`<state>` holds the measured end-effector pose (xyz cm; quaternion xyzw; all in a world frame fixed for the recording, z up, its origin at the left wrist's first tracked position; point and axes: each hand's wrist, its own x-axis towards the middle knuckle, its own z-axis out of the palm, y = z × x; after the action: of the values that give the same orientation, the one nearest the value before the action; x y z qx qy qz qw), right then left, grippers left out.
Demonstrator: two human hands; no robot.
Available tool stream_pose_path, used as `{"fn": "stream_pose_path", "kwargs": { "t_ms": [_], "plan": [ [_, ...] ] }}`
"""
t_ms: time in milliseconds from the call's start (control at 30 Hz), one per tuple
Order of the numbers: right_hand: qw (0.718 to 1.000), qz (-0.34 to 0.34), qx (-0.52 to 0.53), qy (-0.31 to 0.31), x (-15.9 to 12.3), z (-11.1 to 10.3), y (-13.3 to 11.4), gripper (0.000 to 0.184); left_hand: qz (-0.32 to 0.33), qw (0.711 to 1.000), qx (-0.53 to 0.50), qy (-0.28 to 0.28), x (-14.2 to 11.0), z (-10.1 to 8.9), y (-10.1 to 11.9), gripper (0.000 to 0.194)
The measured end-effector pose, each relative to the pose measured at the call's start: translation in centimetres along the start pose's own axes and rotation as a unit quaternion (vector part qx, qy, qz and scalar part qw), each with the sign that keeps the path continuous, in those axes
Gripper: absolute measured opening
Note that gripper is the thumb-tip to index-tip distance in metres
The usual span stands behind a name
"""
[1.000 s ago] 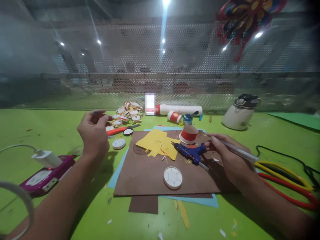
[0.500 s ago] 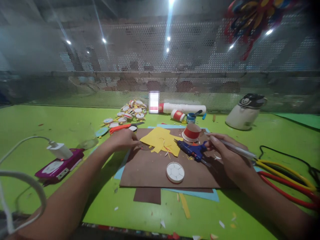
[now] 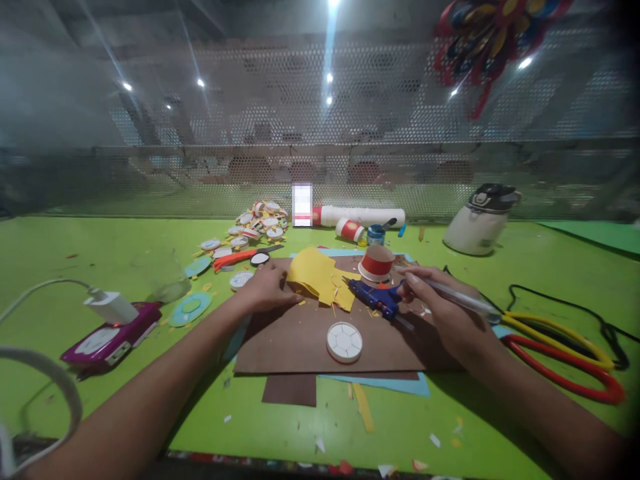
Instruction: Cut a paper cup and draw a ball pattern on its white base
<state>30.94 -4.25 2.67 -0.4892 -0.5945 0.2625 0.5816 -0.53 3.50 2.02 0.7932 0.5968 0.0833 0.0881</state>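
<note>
My left hand (image 3: 270, 288) is closed at the left edge of a yellow paper sheet (image 3: 315, 270), whose left side is curled up. A whitish, translucent pen (image 3: 453, 293) lies in the closed fingers of my right hand (image 3: 445, 307). Close to those fingertips, a blue glue gun (image 3: 373, 297) rests on a brown sheet (image 3: 290, 347), its nozzle by the yellow paper. A cut-down red and white paper cup (image 3: 376, 262) stands just behind the glue gun. Nearer to me lies a round white disc (image 3: 345, 342) with ball-like panel lines.
Large scissors (image 3: 560, 353) with red and yellow handles lie at right. A purple power strip (image 3: 113, 337) with a white plug is at left. Behind are a utility knife (image 3: 240, 258), a pile of discs (image 3: 263, 223), stacked cups (image 3: 363, 216) and a kettle-like jug (image 3: 480, 220).
My left hand has shifted right onto the yellow paper, and the paper's left side has curled up. My right hand keeps the pen. The view has moved slightly.
</note>
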Motion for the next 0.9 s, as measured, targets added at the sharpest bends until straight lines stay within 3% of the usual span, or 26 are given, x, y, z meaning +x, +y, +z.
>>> {"fn": "stream_pose_path", "kwargs": {
  "t_ms": [167, 367, 567, 667, 800, 900],
  "plan": [
    [1.000, -0.006, -0.010, -0.016, 0.0, 0.0, 0.2, 0.023, 0.030, 0.995, -0.095, 0.008, 0.3, -0.2, -0.6, 0.040],
    [1.000, -0.007, -0.007, -0.015, 0.1, 0.1, 0.3, 0.022, -0.057, 0.973, -0.221, 0.013, -0.3, -0.6, -2.6, 0.032],
    [0.999, 0.005, -0.009, -0.032, -0.1, -0.1, 0.6, 0.024, -0.079, 0.925, -0.345, 0.137, -1.4, -4.7, -4.8, 0.041],
    [0.998, 0.012, -0.002, -0.055, -0.5, 0.3, 0.6, 0.027, -0.065, 0.905, -0.393, 0.149, -2.2, -5.6, -3.2, 0.037],
    [0.992, 0.015, -0.033, -0.122, -1.5, 1.0, -0.3, 0.033, -0.033, 0.885, -0.464, 0.018, -3.2, -4.1, 1.6, 0.032],
    [0.977, -0.019, -0.103, -0.183, -2.1, 1.2, -1.7, 0.029, -0.031, 0.854, -0.516, -0.059, -3.8, -2.3, 4.6, 0.033]
  ]
}}
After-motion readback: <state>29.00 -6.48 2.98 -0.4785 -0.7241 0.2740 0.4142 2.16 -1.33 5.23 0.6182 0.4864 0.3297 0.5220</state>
